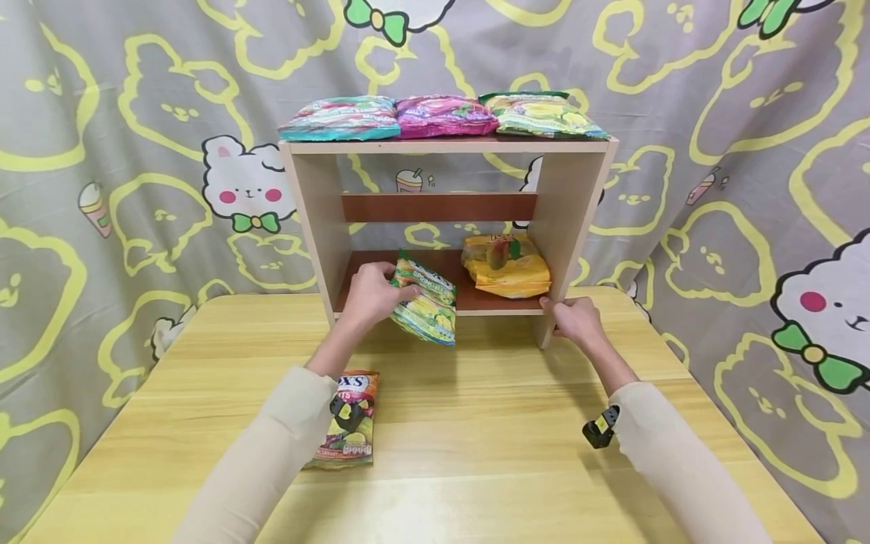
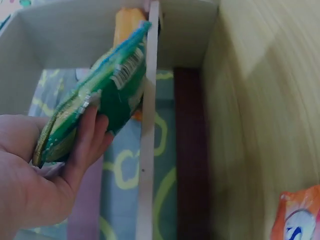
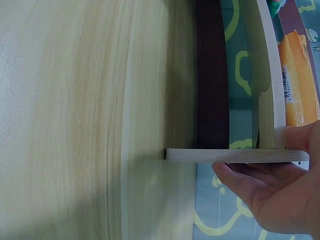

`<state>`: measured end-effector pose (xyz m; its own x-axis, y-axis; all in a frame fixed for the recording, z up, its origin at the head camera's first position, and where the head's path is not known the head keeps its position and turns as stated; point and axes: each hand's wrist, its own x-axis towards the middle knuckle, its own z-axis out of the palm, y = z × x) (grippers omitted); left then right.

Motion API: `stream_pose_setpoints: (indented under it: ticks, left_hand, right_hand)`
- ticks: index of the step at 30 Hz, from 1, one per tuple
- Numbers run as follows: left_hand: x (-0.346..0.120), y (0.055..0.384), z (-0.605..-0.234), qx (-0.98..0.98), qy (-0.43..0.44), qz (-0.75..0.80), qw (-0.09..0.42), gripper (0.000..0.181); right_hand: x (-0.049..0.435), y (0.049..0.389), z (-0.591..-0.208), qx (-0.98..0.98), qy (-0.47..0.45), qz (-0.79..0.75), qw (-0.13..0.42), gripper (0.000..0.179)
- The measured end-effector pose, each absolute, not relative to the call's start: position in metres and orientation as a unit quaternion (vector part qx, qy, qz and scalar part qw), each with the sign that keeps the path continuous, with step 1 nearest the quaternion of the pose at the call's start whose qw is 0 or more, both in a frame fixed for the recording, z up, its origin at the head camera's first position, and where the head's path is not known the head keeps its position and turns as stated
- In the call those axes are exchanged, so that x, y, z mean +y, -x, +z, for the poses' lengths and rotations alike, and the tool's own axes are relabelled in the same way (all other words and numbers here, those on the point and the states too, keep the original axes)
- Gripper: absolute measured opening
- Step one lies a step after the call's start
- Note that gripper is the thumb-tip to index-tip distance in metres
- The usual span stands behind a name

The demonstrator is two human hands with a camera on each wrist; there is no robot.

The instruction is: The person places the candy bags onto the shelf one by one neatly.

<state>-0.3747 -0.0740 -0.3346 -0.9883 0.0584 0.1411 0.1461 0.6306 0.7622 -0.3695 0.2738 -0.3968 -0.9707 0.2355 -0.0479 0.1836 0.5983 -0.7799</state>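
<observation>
My left hand (image 1: pixel 372 293) pinches a green and yellow candy bag (image 1: pixel 430 298) by its left end, tilted in front of the lower shelf's edge. In the left wrist view, thumb and fingers lie on either face of the green bag (image 2: pixel 120 90), whose barcode side shows. At the right side panel of the small wooden shelf (image 1: pixel 578 196), my right hand (image 1: pixel 576 321) grips the upright board near the lower shelf. The right wrist view has its thumb on the inner side and its fingers around the outside. A yellow-orange bag (image 1: pixel 510 268) lies on the lower shelf's right half.
Three candy bags line the shelf top: a teal one (image 1: pixel 343 119), a pink one (image 1: pixel 445 117) and a green-yellow one (image 1: pixel 544 115). An orange FOX'S bag (image 1: pixel 353 438) lies on the wooden table (image 1: pixel 476 453), partly under my left forearm. A patterned curtain (image 1: pixel 163 98) hangs behind.
</observation>
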Motion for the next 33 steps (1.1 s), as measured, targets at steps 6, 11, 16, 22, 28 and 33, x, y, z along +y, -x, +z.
stream_pose_setpoints:
  ticks: [6, 11, 16, 22, 28, 33]
  left_hand:
    - [-0.079, 0.382, -0.34, -0.892, 0.034, -0.447, 0.059, 0.046]
    - [-0.083, 0.384, -0.342, -0.874, 0.03, -0.485, 0.018, 0.058]
    - [-0.082, 0.384, -0.34, -0.854, 0.042, -0.519, -0.028, 0.096]
    - [-0.076, 0.383, -0.335, -0.887, 0.067, -0.455, -0.037, 0.116]
    - [-0.071, 0.38, -0.342, -0.92, 0.063, -0.386, 0.003, 0.102]
    - [-0.066, 0.38, -0.351, -0.922, 0.045, -0.382, 0.039, 0.098]
  right_hand:
    - [0.274, 0.37, -0.397, -0.893, 0.12, 0.433, 0.034, 0.058]
    - [0.274, 0.369, -0.398, -0.894, 0.117, 0.431, 0.041, 0.058]
    - [0.273, 0.367, -0.396, -0.891, 0.118, 0.437, 0.036, 0.058]
    - [0.273, 0.367, -0.395, -0.894, 0.121, 0.43, 0.033, 0.058]
    - [0.274, 0.367, -0.396, -0.894, 0.12, 0.429, 0.036, 0.058]
    - [0.273, 0.367, -0.395, -0.895, 0.119, 0.427, 0.037, 0.058]
